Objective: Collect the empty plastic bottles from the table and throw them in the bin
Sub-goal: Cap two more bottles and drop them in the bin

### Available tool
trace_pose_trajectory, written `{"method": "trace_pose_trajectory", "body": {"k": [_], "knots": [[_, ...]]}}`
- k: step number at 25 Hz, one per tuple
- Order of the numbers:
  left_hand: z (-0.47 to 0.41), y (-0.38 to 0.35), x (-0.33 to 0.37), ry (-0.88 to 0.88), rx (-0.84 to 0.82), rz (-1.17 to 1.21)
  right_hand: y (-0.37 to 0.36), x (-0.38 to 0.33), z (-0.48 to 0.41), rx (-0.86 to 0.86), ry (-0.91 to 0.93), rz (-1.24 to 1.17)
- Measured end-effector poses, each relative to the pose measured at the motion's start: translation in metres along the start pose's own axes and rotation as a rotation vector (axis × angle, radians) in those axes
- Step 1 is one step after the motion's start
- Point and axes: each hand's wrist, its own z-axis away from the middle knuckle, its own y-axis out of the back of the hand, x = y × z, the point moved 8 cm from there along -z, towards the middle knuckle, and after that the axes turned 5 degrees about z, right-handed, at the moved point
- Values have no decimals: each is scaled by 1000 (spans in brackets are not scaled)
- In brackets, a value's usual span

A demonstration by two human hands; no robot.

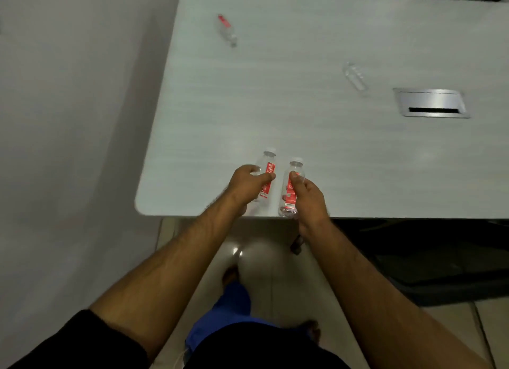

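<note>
My left hand [246,186] grips a clear plastic bottle with a red label [267,166] near the table's front edge. Beside it, my right hand [308,196] holds a second red-labelled bottle [289,200], whose base hangs just past the edge. Both bottles have white caps pointing away from me. A third bottle with a red label [226,29] lies on its side at the far left of the white table [316,148]. A label-less clear bottle [355,78] lies further right. No bin is in view.
A silver cable hatch [431,103] is set into the table at right. A pale wall runs along the left. Dark furniture [427,258] sits under the table's right side. My legs and feet stand on the tiled floor [261,258] below.
</note>
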Motion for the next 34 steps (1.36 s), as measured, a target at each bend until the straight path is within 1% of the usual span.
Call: {"method": "trace_pose_trajectory", "body": {"k": [1,2,4,5,7,8,10,12,15,17,18,21,22,24,26,30,34], "knots": [[9,-29,7,12,-61,56,29,-5,3,56,8,-29],[24,-74,20,-9,-133,74,79,-11,9,127,35,-77],[53,-151,41,-55,-251,101,161,-26,25,216,127,-136],[76,-203,55,-85,-320,108,216,-33,38,261,192,-147],[121,-288,77,-131,-431,111,306,-40,65,321,291,-185],[149,-340,86,-153,-487,105,364,-38,80,355,332,-220],[184,-407,97,-188,-568,77,441,-32,96,408,356,-310],[231,-492,98,-199,-667,19,537,-11,119,504,355,-396],[284,-598,100,-200,-773,-15,648,8,138,566,341,-450],[302,-653,101,-228,-817,-45,697,16,140,584,323,-467],[310,-690,99,-235,-846,-76,731,23,140,623,301,-476],[317,-790,95,-258,-928,-155,815,46,131,741,271,-521],[316,-835,94,-256,-965,-177,852,53,123,787,282,-539],[312,-899,97,-260,-1004,-195,905,60,107,846,289,-565],[308,-976,100,-231,-1034,-198,970,65,85,914,244,-557],[306,-1115,111,-186,-1111,-268,1084,61,48,951,141,-574],[306,-1252,120,-203,-1158,-369,1203,72,10,1015,82,-627]]}}
